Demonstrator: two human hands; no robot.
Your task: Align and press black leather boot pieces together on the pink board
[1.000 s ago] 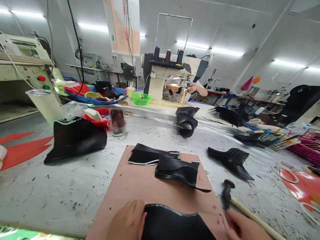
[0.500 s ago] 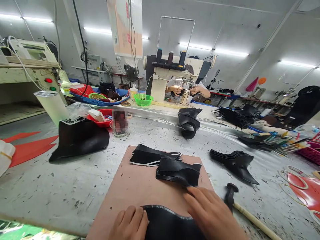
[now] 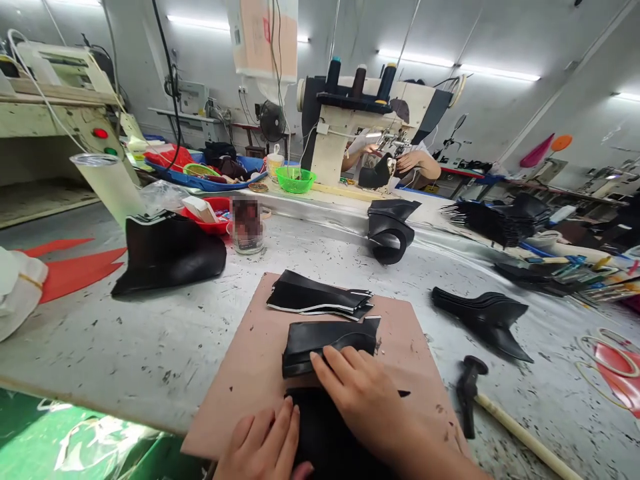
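A large black leather-like piece (image 3: 327,433) lies at the near end of the pinkish-brown board (image 3: 240,380). Along its left edge rests my left hand (image 3: 265,437), fingers stretched out flat and the thumb tip showing at the bottom. My right hand (image 3: 363,397) reaches across it, fingertips closed over the near edge of a folded black leather piece (image 3: 310,337); its thumb is hidden. Just beyond is a fanned stack of black strips (image 3: 315,293) with white edges. To the right of the board lies a hammer (image 3: 469,393) with a pale wooden handle.
More black shaped pieces lie on the table at left (image 3: 173,257), far middle (image 3: 393,230) and right (image 3: 480,313). A glass jar (image 3: 247,240), a red tray (image 3: 217,223) and a pale cup (image 3: 110,190) stand at the left. Beyond, a person works at a sewing machine (image 3: 325,153).
My right hand has moved left, and the folded black piece has shifted left and nearer with it. My left hand's fingers have straightened. The view has tilted and shifted slightly.
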